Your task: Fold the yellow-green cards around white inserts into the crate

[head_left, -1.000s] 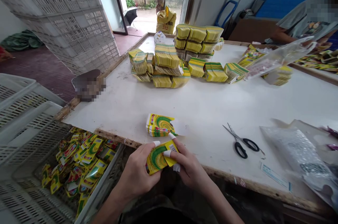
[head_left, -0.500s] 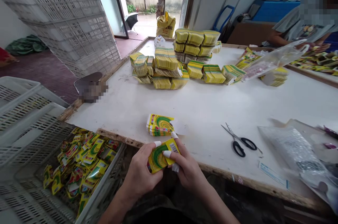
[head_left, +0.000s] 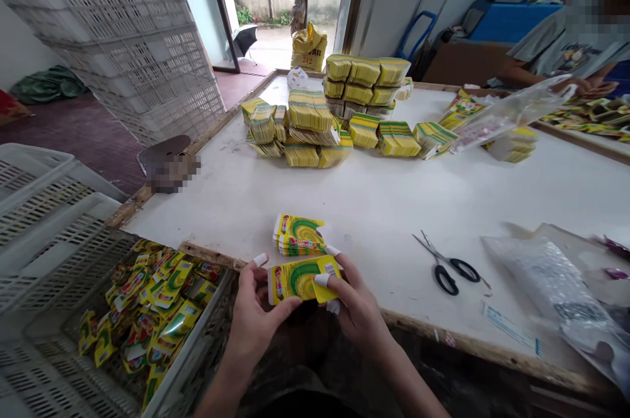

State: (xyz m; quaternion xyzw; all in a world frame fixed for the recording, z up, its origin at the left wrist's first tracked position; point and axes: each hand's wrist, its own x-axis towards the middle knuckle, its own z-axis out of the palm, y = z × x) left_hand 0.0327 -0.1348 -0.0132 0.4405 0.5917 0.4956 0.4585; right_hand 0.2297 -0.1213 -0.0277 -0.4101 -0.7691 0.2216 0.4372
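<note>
A yellow-and-green printed carton (head_left: pixel 298 279) with a barcode at its right end is held between my hands above the table's front edge. My right hand (head_left: pixel 352 296) grips that right end, thumb on the front and the other fingers behind. Around the left end is my left hand (head_left: pixel 260 306), its thumb along the lower edge and its index finger lifted clear. White covers wrap several fingertips. Just beyond the carton, a small stack of matching flat cartons (head_left: pixel 300 233) lies on the white table (head_left: pixel 221 188).
Stacked bundles of cartons (head_left: pixel 367 80) stand at the back. Black-handled scissors (head_left: pixel 445 267) and a bubble-wrap pouch (head_left: pixel 556 287) lie to the right. At lower left, a white crate (head_left: pixel 191 346) holds many loose cartons. Another person (head_left: pixel 546 50) works at far right.
The carton has turned to lie nearly level, its left end now showing. My left hand has shifted left and opened its grip somewhat; my right hand stays at the barcode end.
</note>
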